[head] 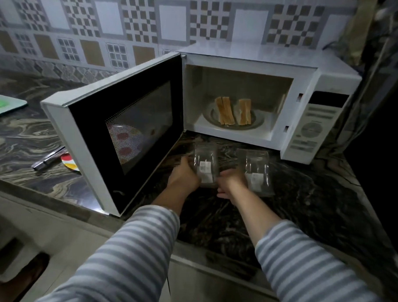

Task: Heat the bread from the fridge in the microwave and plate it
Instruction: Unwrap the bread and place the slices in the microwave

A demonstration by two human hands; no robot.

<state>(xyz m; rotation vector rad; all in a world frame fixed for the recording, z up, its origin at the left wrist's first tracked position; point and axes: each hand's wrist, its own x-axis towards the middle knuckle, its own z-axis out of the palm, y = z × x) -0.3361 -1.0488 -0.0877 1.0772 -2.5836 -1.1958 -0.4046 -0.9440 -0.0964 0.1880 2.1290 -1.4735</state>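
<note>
In a dim kitchen, I look down on a white microwave (264, 103) standing with its door (116, 133) swung wide, two bread pieces (232, 113) propped on edge on the turntable plate (256, 122) inside. Below the opening, on the dark marbled counter (316, 201), lie two clear plastic bread packets side by side, each with a white label. My left hand (185, 175) is at the left edge of the left packet (205, 167), fingers curled down against it; whether they actually pinch the plastic I cannot tell. My right hand (229, 183) sits between the two wrappers, fingers tucked under and hidden, touching the near corner of the right packet (257, 171).

I judge the loading step done: the bread is unwrapped and in the oven, and the hands are clearing the empty packaging. Next comes swinging the door shut, which needs a hand free and the packets kept out of its arc, then setting a time on the control panel (315, 124). Left of the door, tongs (48, 159) and a colourful plate (68, 162) wait for plating.
</note>
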